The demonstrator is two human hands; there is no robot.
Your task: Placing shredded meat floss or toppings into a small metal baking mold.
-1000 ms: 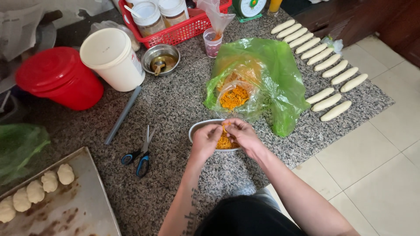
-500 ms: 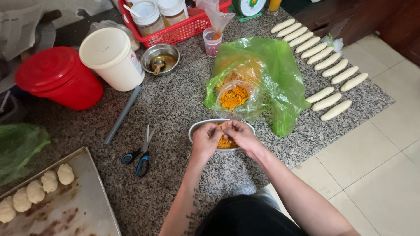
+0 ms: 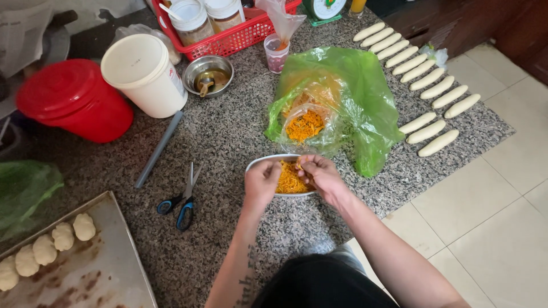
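Landmark: the oval metal dish [image 3: 258, 163], low on the granite counter [image 3: 228, 137]; all places below are given from it.
Counter edge: runs diagonally just below and right of the dish; beyond it, pale floor tiles [image 3: 491, 211].
Open room: bare granite to the left of the dish as far as the scissors [image 3: 181, 198]; a narrow strip between the dish and the near edge.
Dish contents: shredded orange filling [image 3: 288, 179], heaped in the middle.
Left hand [image 3: 261, 182]: over the dish's left rim, fingers curled in; I cannot tell if anything is in it.
Right hand [image 3: 319, 174]: over the dish's right side, fingertips pinched on a tuft of the filling, touching the heap.
Above the dish: green plastic bag [image 3: 365, 97], open, touching the dish's far rim; a clear inner bag [image 3: 308, 125] with more orange shreds.
Up and right: rows of pale dough sticks [image 3: 425, 85] on the granite, well apart from the dish.
Up and left: small steel bowl [image 3: 208, 74] with brown liquid and a spoon; white bucket [image 3: 142, 74], lid on; red lidded tub [image 3: 74, 100].
Far above: red basket [image 3: 240, 37] holding jars; clear cup [image 3: 276, 52] with a bag in it.
Left: grey rod [image 3: 158, 149] lying aslant, beyond the scissors.
Down and left: baking tray [image 3: 97, 268] with dough balls [image 3: 48, 251] along its far side.
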